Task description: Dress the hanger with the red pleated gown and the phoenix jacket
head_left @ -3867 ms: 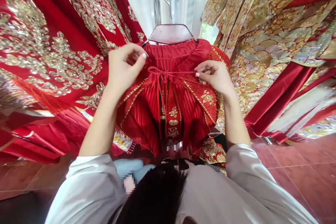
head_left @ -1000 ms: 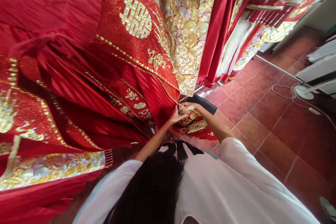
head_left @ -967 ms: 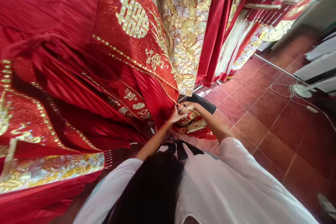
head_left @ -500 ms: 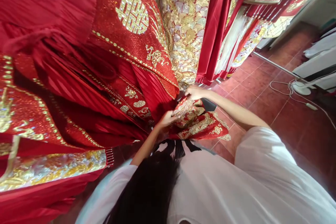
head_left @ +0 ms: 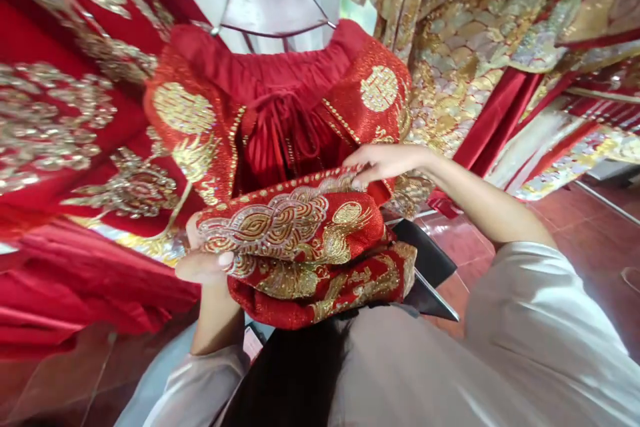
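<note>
A folded red garment point(head_left: 280, 220) with gold and silver embroidery and a beaded edge stretches between my two hands, in front of my body. My left hand point(head_left: 203, 260) grips its left end, thumb on top and the other fingers mostly behind the cloth. At the far right edge my right hand point(head_left: 383, 163) pinches the beaded border. Just beyond it hangs a red skirt point(head_left: 200, 113) with round gold emblems and a tied cord at its gathered waist. A hanger point(head_left: 275, 33) holds that skirt up by its waist.
Red cloth with heavy sequin work point(head_left: 50, 120) hangs at the left. Gold scale-patterned garments point(head_left: 450, 47) and a red drape point(head_left: 495, 120) hang on the right. A black flat object point(head_left: 425, 253) stands beside the folded garment, above the red tiled floor point(head_left: 565, 213).
The view has turned left and up, so the hanger and skirt waist now show. The embroidered garment is raised and spread wider, my hands farther apart.
</note>
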`<state>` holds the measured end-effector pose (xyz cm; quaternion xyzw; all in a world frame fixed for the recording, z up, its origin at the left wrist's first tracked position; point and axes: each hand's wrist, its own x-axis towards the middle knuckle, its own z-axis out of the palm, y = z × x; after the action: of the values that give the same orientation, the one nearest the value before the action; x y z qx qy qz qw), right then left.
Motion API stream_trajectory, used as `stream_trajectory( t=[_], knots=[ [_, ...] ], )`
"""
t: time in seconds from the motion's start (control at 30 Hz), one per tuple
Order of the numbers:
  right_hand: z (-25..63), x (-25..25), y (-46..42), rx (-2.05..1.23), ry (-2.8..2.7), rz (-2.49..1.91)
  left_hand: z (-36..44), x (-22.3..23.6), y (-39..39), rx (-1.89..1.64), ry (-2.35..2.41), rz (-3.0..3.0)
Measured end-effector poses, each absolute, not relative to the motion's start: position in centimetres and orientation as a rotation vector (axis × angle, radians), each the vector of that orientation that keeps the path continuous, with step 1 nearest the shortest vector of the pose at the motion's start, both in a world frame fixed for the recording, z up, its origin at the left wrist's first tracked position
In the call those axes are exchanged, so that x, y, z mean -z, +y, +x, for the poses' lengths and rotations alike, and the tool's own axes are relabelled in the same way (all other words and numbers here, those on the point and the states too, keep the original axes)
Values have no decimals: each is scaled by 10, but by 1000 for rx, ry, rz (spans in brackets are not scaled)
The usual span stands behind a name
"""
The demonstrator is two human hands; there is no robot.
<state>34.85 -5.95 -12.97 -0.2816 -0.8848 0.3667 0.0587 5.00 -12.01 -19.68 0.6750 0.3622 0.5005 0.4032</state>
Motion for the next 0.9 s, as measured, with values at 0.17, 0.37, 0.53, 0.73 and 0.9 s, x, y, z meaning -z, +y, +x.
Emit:
stream_trajectory(
  t=[0.17, 0.37, 0.53, 0.73, 0.9],
  knots=[
    [320, 68, -60, -580, -2355, -751, 20, 180, -143, -1708, 920, 1412],
    [283, 79, -51, -847, -2425, -722, -34, 198, -152, -1505, 1451, 1653],
    [244, 82, -63, -845, -2466, -456, -26, 188, -143, -1239, 1477, 2078],
    [193, 82, -52, -356, -2672, -450, 4, 211, -109, -1066, 835, 1766],
    [164, 91, -12, 165, -2582, -588, -33, 213, -99, -1418, 1002, 1352]
  ],
)
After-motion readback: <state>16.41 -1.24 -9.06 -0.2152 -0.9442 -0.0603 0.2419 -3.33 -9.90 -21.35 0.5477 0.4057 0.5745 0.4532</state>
